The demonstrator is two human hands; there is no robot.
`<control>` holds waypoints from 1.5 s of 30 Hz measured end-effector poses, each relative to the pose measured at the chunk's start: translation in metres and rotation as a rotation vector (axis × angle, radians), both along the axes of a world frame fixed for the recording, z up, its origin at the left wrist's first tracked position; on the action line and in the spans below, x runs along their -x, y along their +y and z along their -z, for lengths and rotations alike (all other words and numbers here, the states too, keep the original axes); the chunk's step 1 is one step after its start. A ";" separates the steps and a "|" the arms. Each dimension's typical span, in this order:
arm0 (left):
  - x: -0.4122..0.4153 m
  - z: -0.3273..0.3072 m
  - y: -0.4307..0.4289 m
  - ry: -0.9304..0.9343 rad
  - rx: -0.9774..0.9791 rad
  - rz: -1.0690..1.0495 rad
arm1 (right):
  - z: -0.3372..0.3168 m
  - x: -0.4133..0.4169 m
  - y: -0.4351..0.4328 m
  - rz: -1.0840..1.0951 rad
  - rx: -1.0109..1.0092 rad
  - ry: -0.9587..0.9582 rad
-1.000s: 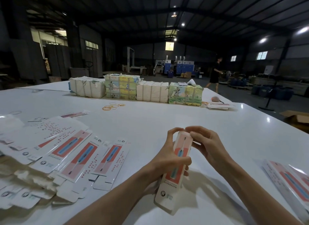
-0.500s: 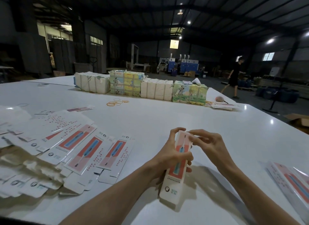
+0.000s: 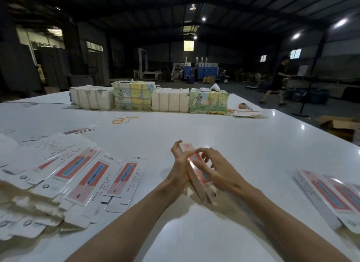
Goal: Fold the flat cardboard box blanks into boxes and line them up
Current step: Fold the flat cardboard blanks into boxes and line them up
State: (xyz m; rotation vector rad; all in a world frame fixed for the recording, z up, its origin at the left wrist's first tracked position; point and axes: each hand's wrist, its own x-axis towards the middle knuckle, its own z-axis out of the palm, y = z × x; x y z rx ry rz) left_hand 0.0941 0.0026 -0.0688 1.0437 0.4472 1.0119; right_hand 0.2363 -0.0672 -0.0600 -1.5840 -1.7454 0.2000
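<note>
Two hands meet on one long narrow box [image 3: 186, 147] at the near centre of the table [image 3: 224, 133]. The box is tilted, its far end up and its near end low by the wrists. The left hand [image 3: 180, 164] grips the box's left side, fingers curled up around the far end. The right hand [image 3: 216, 172] lies over the pink printed face with bent fingers curled onto it; its thumb is hidden. The box's near end is blurred, so I cannot tell whether it is closed or whether anything is inside.

Many flat blanks [image 3: 87, 176] lie fanned and overlapping in a loose pile at the near left, printed side up. Folded boxes [image 3: 329, 195] lie side by side at the near right edge, partly cut off by the frame.

Four wrapped bundles [image 3: 169, 99] stand in a row at the far side of the table, touching end to end; two are plain white and two are printed. Rubber bands [image 3: 124, 119] lie loose in front of the row. A small stack [image 3: 247, 113] of flat cards sits at the row's right end.

One cardboard carton [image 3: 339, 125] stands on the floor to the right of the table, flaps open, contents not visible. A person [image 3: 276, 82] is at the far right of the hall.
</note>
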 end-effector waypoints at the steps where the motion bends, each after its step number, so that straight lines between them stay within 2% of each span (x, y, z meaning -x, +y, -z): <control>1: 0.000 0.001 0.000 -0.012 0.021 0.014 | -0.001 0.003 -0.002 -0.009 0.036 -0.066; 4: 0.000 0.002 0.000 0.093 0.004 0.059 | -0.003 0.011 -0.007 -0.003 0.123 -0.259; 9: -0.003 0.006 -0.002 0.319 -0.105 0.153 | -0.022 -0.005 -0.032 0.160 0.169 -0.180; 13: -0.001 0.010 -0.005 0.525 -0.442 0.145 | -0.021 -0.041 -0.086 0.422 0.147 -0.313; 15: 0.000 0.009 -0.007 0.603 -0.649 0.154 | -0.015 -0.060 -0.113 0.549 0.207 -0.359; 17: 0.000 0.008 -0.012 0.676 -0.745 0.194 | -0.007 -0.075 -0.134 0.704 0.276 -0.470; 20: 0.001 0.012 -0.013 0.739 -0.822 0.209 | 0.006 -0.091 -0.152 0.867 0.344 -0.617; 27: 0.001 0.012 -0.016 0.765 -0.882 0.197 | 0.011 -0.114 -0.178 1.060 0.409 -0.697; 31: 0.001 0.010 -0.019 0.761 -0.892 0.198 | 0.000 -0.108 -0.174 1.029 0.347 -0.696; 35: 0.001 0.004 -0.024 0.776 -0.873 0.206 | -0.026 -0.070 -0.128 0.779 0.132 -0.636; 39: 0.004 0.003 -0.028 0.619 -0.543 0.216 | -0.035 -0.019 -0.062 0.563 0.019 -0.504; 45: 0.009 -0.002 -0.027 0.600 -0.418 0.104 | 0.010 -0.004 -0.019 0.458 0.042 -0.332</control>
